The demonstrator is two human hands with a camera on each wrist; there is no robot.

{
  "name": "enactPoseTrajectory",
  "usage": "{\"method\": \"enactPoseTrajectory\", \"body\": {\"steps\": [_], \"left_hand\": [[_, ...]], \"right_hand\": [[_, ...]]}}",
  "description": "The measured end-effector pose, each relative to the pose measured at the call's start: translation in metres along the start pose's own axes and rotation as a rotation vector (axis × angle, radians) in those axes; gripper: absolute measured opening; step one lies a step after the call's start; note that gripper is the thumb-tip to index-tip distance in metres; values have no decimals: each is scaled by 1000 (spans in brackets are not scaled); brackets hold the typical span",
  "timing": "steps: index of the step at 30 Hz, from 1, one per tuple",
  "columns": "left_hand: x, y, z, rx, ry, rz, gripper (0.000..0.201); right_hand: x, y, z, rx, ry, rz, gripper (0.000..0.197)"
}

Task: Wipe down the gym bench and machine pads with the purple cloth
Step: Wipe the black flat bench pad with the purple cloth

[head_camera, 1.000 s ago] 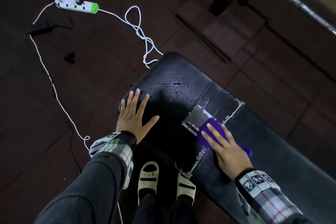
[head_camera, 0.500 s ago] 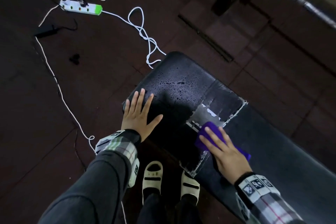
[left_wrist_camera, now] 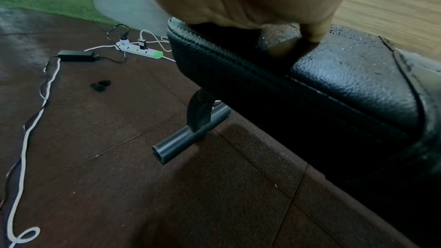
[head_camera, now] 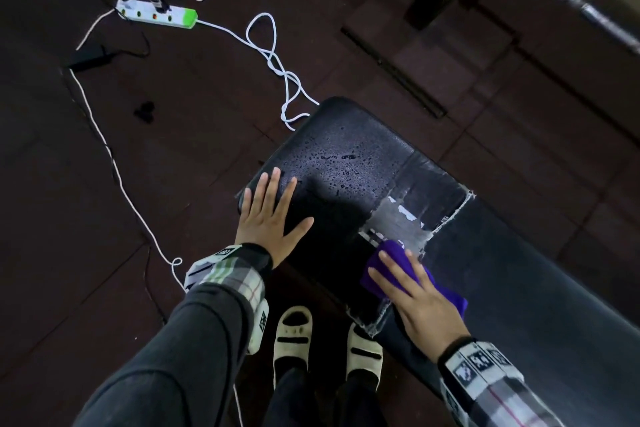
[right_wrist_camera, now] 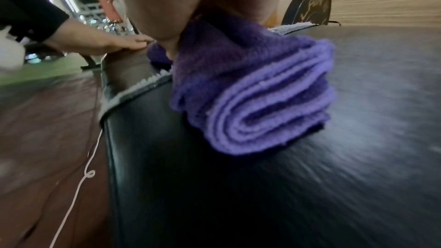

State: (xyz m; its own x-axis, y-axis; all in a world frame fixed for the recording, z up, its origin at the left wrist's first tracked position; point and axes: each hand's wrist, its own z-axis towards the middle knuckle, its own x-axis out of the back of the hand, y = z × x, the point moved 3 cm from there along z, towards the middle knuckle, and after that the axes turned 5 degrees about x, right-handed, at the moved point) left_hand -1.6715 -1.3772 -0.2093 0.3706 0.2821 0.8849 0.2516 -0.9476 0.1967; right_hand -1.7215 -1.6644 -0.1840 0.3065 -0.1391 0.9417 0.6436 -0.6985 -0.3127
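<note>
Pressing flat, the right hand (head_camera: 420, 302) held the folded purple cloth (right_wrist_camera: 253, 101) on the desk (head_camera: 540, 288); the left hand (head_camera: 270, 218) lay open; plate (right_wrist_camera: 307, 5) lettering was unreadable

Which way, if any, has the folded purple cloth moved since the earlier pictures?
Yes, slightly: the folded purple cloth slid toward the near edge of the black padded bench, away from its frayed far corner.

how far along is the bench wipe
Partly done, at a guess. In hand: the right hand presses the folded purple cloth flat onto the bench by the torn, taped seam. Left: droplets sit beyond the left hand, which rests flat on the end pad.
</note>
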Motion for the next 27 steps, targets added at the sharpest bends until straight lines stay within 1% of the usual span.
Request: {"method": "enactPoseTrajectory", "body": {"steps": [2,4,6,8,10,11,12,14,16,17,18,20,22,24,26,27], "left_hand": [[-1,0,0,-6,-4,-2,78],[-1,0,0,-12,-7,-14,78],[-1,-1,0,-15,-13,-14,76],[0,-1,0,-18,-20,-16,75],[0,-1,0,-20,-28,-14,75],[0,-1,0,-21,-31,-14,76],[1,-1,0,-21,-32,-14,76],[1,-2,0,-22,-33,-14,76],[1,-2,0,-24,-38,-13,76],[2,-2,0,-26,-40,-13,75],[2,-2,0,-29,-43,-14,74],[2,-2,0,-31,-52,-19,74],[1,-2,0,-30,-56,-22,74],[1,-2,0,-29,-56,-18,74],[0,-2,0,-30,-52,-16,75],[0,-2,0,-30,-50,-19,75]], "right_hand": [[1,5,-13,-2,-11,-8,81],[2,13,-12,-74,14,10,89],[2,16,3,-165,80,36,92],[1,11,28,-231,141,41,87],[-2,-3,50,-257,154,27,79],[-3,-12,59,-228,141,-3,76],[-6,-23,63,-161,115,-49,71],[-12,-43,61,27,41,-122,65],[-15,-51,42,177,-7,-134,69],[-17,-50,29,210,-21,-116,72],[-17,-46,16,212,-26,-84,76],[-14,-33,-6,168,-22,-37,75],[-6,-19,-12,92,-10,-10,70],[1,-8,-2,-23,26,40,63],[3,-5,18,-128,93,72,55],[2,-6,28,-168,118,78,55]]}}
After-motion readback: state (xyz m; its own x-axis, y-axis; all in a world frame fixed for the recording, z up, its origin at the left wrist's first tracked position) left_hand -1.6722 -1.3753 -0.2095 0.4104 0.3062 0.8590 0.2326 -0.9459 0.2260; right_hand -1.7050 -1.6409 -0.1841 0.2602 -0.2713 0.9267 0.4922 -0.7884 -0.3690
